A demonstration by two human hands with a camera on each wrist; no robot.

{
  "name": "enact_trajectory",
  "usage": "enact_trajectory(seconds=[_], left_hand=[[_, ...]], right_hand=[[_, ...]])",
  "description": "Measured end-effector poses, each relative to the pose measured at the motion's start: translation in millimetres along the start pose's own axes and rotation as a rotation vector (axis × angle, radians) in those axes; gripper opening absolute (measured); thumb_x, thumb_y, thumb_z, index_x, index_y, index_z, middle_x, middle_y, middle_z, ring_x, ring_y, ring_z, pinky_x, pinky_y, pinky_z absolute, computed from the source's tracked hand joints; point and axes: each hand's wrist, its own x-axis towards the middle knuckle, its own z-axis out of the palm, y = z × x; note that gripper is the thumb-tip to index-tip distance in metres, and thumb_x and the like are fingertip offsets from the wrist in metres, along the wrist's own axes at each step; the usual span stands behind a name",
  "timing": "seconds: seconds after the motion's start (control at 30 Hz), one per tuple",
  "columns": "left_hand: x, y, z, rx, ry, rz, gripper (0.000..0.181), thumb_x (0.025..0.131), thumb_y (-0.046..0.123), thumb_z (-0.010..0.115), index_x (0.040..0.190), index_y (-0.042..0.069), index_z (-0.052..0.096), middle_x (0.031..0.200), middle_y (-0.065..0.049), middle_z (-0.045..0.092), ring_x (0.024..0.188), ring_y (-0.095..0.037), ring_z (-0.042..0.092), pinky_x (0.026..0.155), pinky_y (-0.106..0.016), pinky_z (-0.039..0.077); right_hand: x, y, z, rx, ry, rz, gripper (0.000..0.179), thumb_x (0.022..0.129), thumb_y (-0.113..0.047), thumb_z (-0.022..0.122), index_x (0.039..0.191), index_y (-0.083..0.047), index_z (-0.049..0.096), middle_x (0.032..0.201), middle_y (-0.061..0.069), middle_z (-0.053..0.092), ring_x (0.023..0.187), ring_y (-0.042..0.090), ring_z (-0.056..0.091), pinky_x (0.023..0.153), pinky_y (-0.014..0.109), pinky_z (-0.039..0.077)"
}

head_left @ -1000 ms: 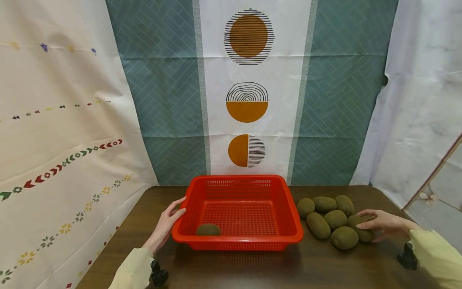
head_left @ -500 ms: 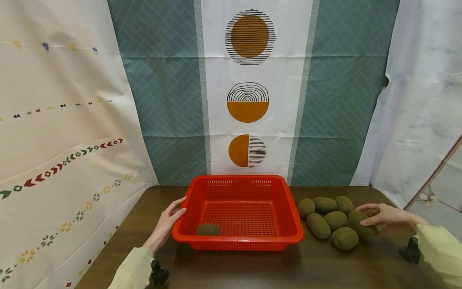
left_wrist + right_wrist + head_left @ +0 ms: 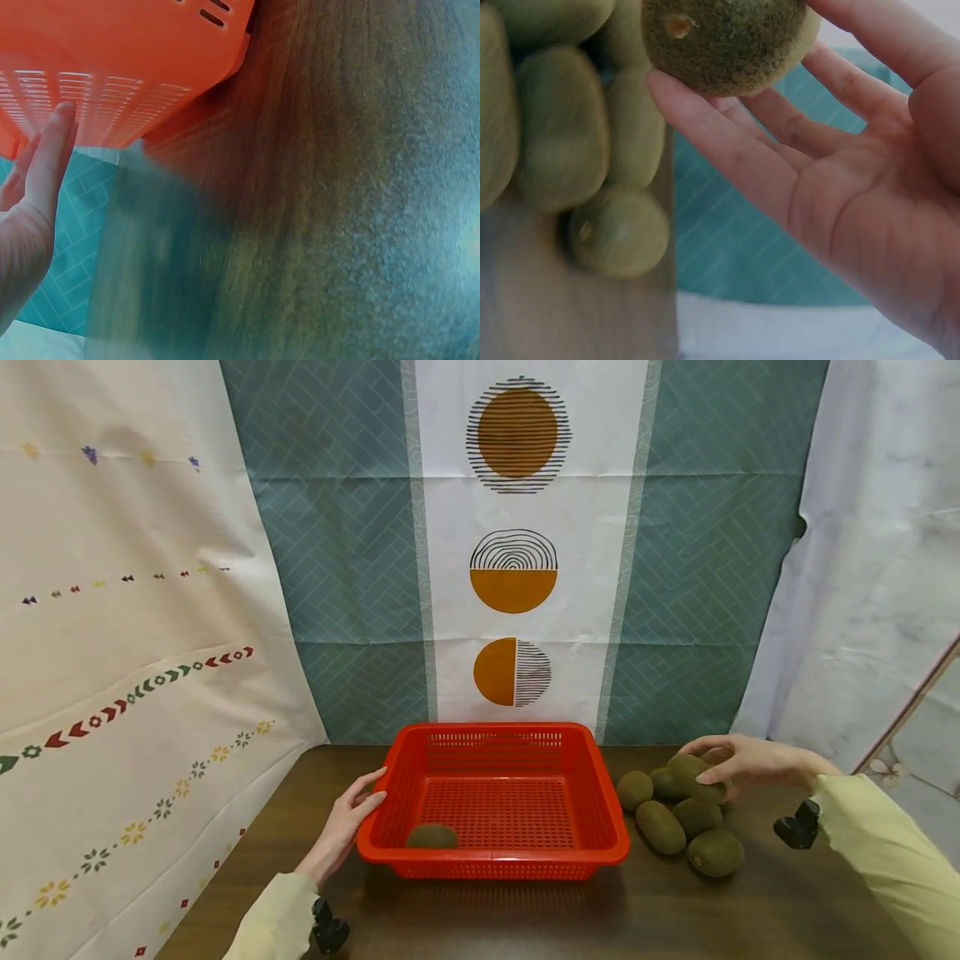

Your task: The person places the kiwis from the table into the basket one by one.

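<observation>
Brown worktop carries a red basket. Left hand at basket's left side, fingers straight, slightly spread, touching it. Right hand, right of basket, pinches a held kiwi between thumb and fingers. Looks early: lone kiwi inside basket, near-left corner; held one plus loose kiwis, right of basket, remain outside.

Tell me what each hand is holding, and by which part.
The right hand holds a kiwi by its sides, between thumb and fingertips. The left hand grips nothing; its fingers rest against the side of the basket.
</observation>
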Motion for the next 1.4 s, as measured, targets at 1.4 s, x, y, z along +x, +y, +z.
enact_trajectory(seconds=[1.4], left_hand=[[0.2,2.3,1.2,0.006,0.006,-0.004,0.046,0.090,0.018,0.057,0.134,0.014,0.043,0.116,-0.024,0.053,0.094,-0.034,0.058,0.075,-0.043,0.049]], right_hand=[[201.9,-90,125,-0.090,-0.409,0.063,0.046,0.080,-0.004,0.068,0.124,-0.010,0.053,0.119,0.013,0.048,0.098,0.030,0.053,0.073,0.043,0.050]])
